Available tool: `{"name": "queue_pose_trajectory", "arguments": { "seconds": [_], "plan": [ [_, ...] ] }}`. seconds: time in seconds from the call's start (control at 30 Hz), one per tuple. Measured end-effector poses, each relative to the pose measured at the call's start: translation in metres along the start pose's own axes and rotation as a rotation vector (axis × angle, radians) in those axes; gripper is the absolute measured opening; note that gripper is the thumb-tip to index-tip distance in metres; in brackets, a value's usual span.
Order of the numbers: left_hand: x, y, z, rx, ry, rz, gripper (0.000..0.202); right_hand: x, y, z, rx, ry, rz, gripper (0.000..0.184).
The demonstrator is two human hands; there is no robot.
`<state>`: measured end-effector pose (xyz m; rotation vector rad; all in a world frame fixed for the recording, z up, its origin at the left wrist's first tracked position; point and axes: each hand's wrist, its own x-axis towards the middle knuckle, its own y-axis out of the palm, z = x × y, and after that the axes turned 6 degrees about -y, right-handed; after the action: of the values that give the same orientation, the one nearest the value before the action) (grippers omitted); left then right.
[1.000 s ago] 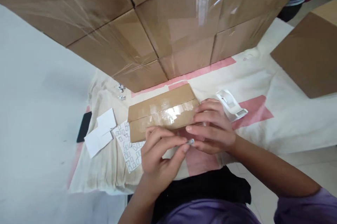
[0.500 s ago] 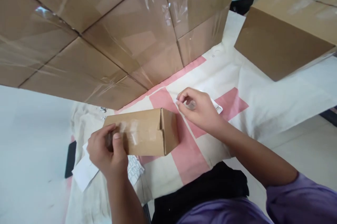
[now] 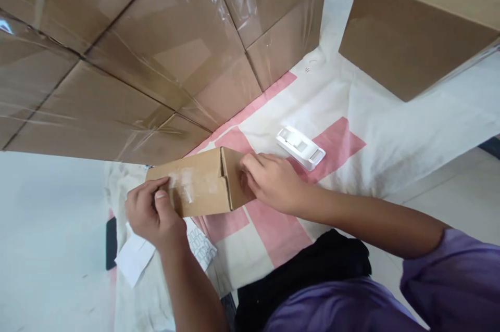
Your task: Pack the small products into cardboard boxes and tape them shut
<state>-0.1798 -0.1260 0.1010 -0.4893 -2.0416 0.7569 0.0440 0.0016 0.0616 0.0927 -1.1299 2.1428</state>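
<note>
A small brown cardboard box [image 3: 203,181] with clear tape on its near side lies tilted over the pink and cream cloth. My left hand [image 3: 156,212] grips its left end, thumb and fingers closed on the cardboard. At the box's right end is my right hand [image 3: 269,181], its fingers bent together and touching that end face. What sits between those fingertips, if anything, is hidden. Behind my right hand a white plastic device [image 3: 300,147] with a slotted face rests on the cloth.
Large taped cartons [image 3: 167,56] form a wall along the back left. Another big carton [image 3: 414,35] stands at the right. Folded paper [image 3: 135,259], a printed sheet [image 3: 201,243] and a dark flat object [image 3: 111,243] lie at the left. Part of another person shows at the top.
My right hand has moved left and down from above the cloth to the box's right end, uncovering the white device. My left hand keeps its hold. The view has shifted slightly.
</note>
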Motion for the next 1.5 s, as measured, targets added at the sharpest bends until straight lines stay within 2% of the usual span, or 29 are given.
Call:
{"name": "queue_pose_trajectory", "arguments": {
  "seconds": [0.1,0.2,0.33,0.47,0.53,0.6,0.7,0.8,0.9,1.03,1.1,1.17,1.23,1.33,1.4,1.5],
  "plan": [
    [-0.001,0.000,-0.001,0.007,0.011,-0.007,0.027,-0.001,0.007,-0.001,0.040,-0.045,-0.044,0.018],
    [-0.002,0.000,-0.001,0.010,0.015,-0.008,0.027,0.000,0.003,-0.002,0.133,-0.037,-0.011,0.018],
    [-0.004,0.002,-0.001,-0.013,0.006,-0.036,0.026,0.006,-0.015,-0.005,0.320,0.105,-0.006,0.018],
    [-0.005,0.004,-0.002,-0.032,-0.004,-0.062,0.027,0.009,-0.024,-0.012,0.313,0.220,-0.061,0.020],
    [-0.005,0.004,-0.001,-0.030,0.006,-0.066,0.029,0.010,-0.023,-0.015,0.297,0.217,0.031,0.015],
    [-0.005,0.004,-0.001,-0.029,0.014,-0.076,0.030,0.010,-0.022,-0.017,0.306,0.144,0.218,0.008],
    [-0.005,0.004,0.001,-0.013,0.017,-0.073,0.031,0.008,-0.023,-0.017,0.355,0.036,0.452,0.014],
    [-0.004,0.005,0.002,-0.004,0.037,-0.062,0.032,0.006,-0.025,-0.016,0.335,0.019,0.523,0.016],
    [-0.003,0.006,0.002,-0.041,0.065,-0.103,0.034,0.006,-0.024,-0.015,0.284,0.049,0.464,0.014],
    [-0.002,0.008,0.001,-0.042,0.053,-0.121,0.036,0.009,-0.022,-0.014,0.360,0.039,0.371,0.013],
    [-0.003,0.009,0.000,-0.038,0.041,-0.125,0.036,0.011,-0.021,-0.015,0.386,0.092,0.270,0.009],
    [-0.004,0.009,0.000,-0.042,0.034,-0.145,0.034,0.013,-0.022,-0.018,0.373,0.158,0.109,0.007],
    [-0.004,0.010,0.000,-0.046,0.033,-0.161,0.033,0.015,-0.023,-0.021,0.358,0.165,-0.014,0.006],
    [-0.004,0.011,0.000,-0.052,0.044,-0.171,0.035,0.016,-0.026,-0.024,0.355,0.114,-0.029,0.004],
    [-0.004,0.012,0.001,-0.056,0.056,-0.182,0.036,0.015,-0.025,-0.025,0.355,0.041,-0.005,0.025],
    [-0.005,0.014,0.008,-0.086,0.078,-0.225,0.037,0.013,-0.017,-0.025,0.411,-0.213,0.057,0.089]
  ]
}}
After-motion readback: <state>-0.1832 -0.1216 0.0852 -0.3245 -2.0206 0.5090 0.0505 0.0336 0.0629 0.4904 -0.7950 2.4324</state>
